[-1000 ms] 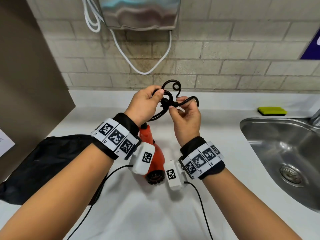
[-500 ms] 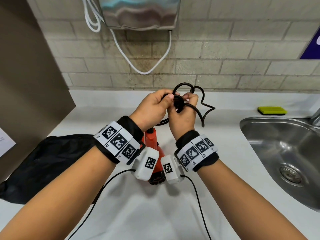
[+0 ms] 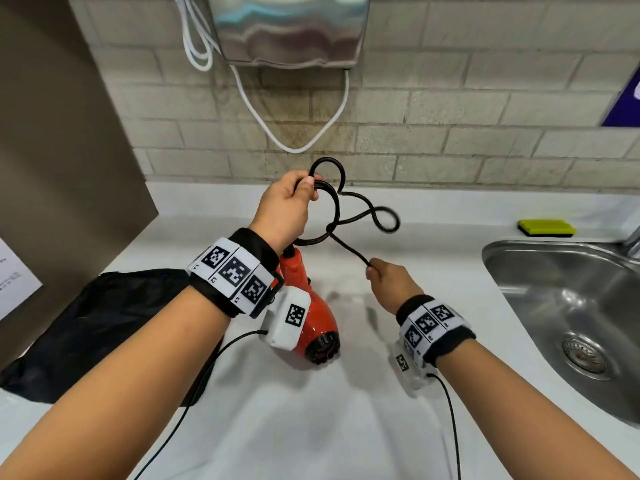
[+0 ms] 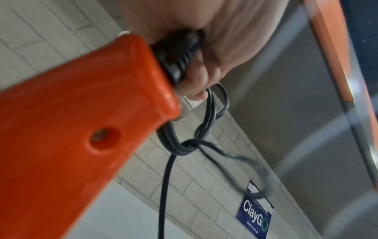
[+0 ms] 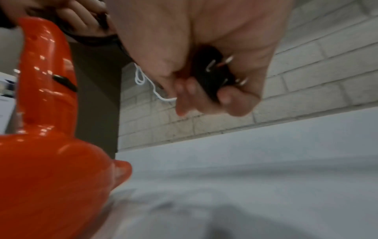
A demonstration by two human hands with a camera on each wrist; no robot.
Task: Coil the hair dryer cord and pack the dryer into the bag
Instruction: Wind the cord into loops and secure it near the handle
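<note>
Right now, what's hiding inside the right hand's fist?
The right hand curls round the cord's black plug. Two metal prongs poke out between the fingers. The rest of the plug body is covered by the fingers.

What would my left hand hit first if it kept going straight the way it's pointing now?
Probably the brick wall. The left hand, gripping the cord coils, points up and away over the counter's back edge, with nothing else visibly ahead; depth is uncertain.

Bare forearms, black wristbands [image 3: 242, 271] bearing white square-coded marker strips, white camera housings [image 3: 287, 320] beneath each wrist, apparently tagged, thin black cables [image 3: 194, 396] trailing.
</note>
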